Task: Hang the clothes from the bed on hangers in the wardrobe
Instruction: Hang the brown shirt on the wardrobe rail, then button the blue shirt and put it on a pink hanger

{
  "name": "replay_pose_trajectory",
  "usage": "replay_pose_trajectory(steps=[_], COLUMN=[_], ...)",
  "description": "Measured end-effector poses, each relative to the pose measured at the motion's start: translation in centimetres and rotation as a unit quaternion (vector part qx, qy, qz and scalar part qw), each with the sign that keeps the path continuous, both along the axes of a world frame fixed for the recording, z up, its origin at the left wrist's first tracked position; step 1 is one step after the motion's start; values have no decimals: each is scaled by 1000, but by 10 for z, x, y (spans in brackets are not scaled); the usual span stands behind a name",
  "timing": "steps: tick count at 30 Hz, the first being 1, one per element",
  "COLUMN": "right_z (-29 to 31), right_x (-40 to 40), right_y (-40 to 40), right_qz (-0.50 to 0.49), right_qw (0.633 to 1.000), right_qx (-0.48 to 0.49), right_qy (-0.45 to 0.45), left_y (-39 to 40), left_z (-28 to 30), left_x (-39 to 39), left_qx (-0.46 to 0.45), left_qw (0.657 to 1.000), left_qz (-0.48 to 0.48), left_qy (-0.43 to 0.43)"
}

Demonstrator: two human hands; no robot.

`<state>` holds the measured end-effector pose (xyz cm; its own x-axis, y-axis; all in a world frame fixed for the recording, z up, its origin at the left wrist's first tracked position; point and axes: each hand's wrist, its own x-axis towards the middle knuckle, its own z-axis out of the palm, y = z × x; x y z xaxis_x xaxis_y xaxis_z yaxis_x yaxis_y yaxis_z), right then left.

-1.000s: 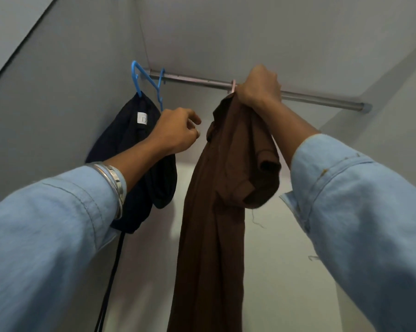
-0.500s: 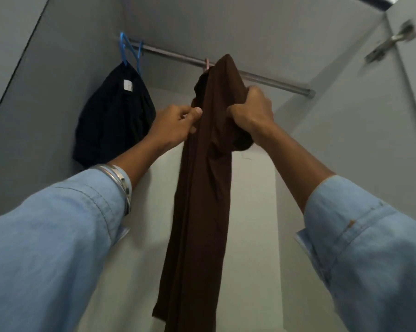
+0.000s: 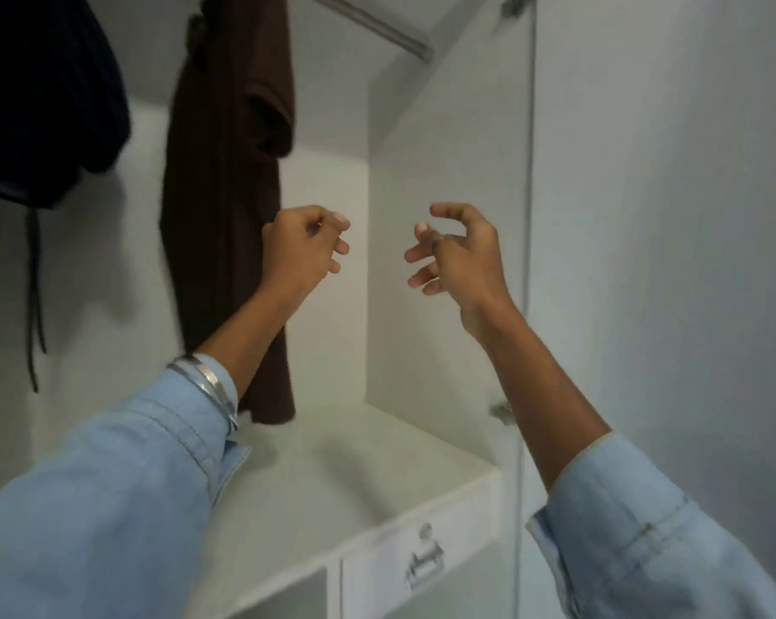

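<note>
Both hands free, brown garment hanging in wardrobe.
Left hand [image 3: 303, 247] and right hand [image 3: 457, 252] hover mid-air, fingers loosely curled, holding nothing. Brown garment [image 3: 225, 172] hangs below the rail [image 3: 377, 26], beside a dark garment [image 3: 42, 96], above the white shelf [image 3: 332, 462].

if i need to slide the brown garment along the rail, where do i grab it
Judging by how it hangs, grip the brown garment high up, near the bunched shoulder just under the rail, coming from the right, where both hands are. The long loose lower part would only swing. Its hanger is out of view. The left hand is nearer; neither it nor the right hand holds anything.
</note>
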<state>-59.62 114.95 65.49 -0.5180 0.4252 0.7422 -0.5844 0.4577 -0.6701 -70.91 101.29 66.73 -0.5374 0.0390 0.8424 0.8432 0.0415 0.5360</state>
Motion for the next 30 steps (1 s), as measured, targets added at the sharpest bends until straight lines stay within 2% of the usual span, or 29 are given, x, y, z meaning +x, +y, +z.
replay_pose_trajectory(steps=[4, 9, 13, 15, 18, 22, 26, 30], right_z=[-76, -175, -255, -291, -332, -376, -406, -427], right_x=[96, 259, 413, 487, 595, 723, 829, 899], right_y=[30, 61, 61, 48, 21, -22, -74, -132], right_qz=[-20, -122, -202, -240, -290, -399, -523, -615], right_qw=[998, 980, 950, 935, 913, 856, 766, 675], right_qx=[-58, -144, -209, -219, -252, -303, -359, -404], right_qy=[-24, -61, -115, -142, -136, -128, -103, -55], left_y=[55, 118, 155, 159, 152, 140, 119, 96], left_z=[-80, -194, -281, -319, -363, -404, -428, -447], left_x=[72, 214, 368, 448, 561, 690, 795, 876], left_qx=[-22, -76, -152, -195, -239, -314, -363, -405], left_qw=[985, 931, 852, 808, 736, 637, 546, 472], left_qz=[-124, -271, -396, -457, -554, -653, -721, -764], left_qy=[-119, -233, -305, -316, -307, -264, -225, -174])
